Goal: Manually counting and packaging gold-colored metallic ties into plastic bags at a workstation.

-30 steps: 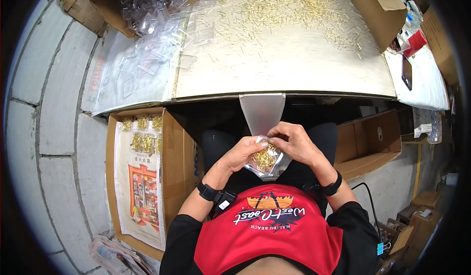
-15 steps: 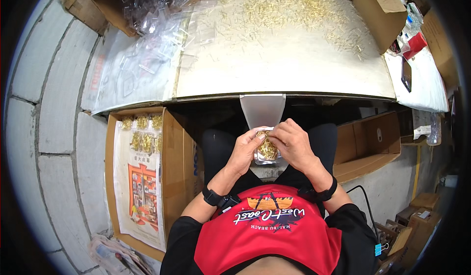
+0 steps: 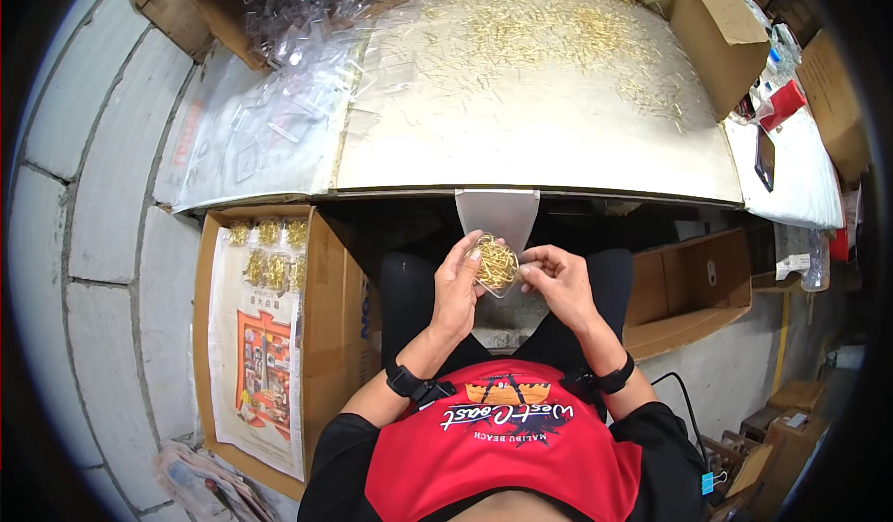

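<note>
Above my lap, my left hand (image 3: 456, 289) grips a small clear plastic box (image 3: 497, 265) by its left side, thumb on top. A tangled heap of thin gold-coloured metal pieces fills it; they look like small hooks or pins. My right hand (image 3: 562, 285) is at the box's right edge, thumb and forefinger pinched together. Whether those fingertips hold the edge or a small piece, I cannot make out. Beyond the hands, many loose gold-coloured pieces (image 3: 558, 33) lie scattered over the far part of the pale tabletop (image 3: 539, 150).
At far left, a carton (image 3: 219, 10) spills clear plastic boxes (image 3: 307, 20). Left of my legs, an open carton (image 3: 321, 336) carries several filled packs (image 3: 275, 269) on printed paper. An open brown box (image 3: 688, 285) sits to the right. A phone (image 3: 765, 159) lies at the table's right end.
My right hand has drawn back from over the box to its right edge. The box has moved slightly up and left and tilted in my left hand, showing more of its contents.
</note>
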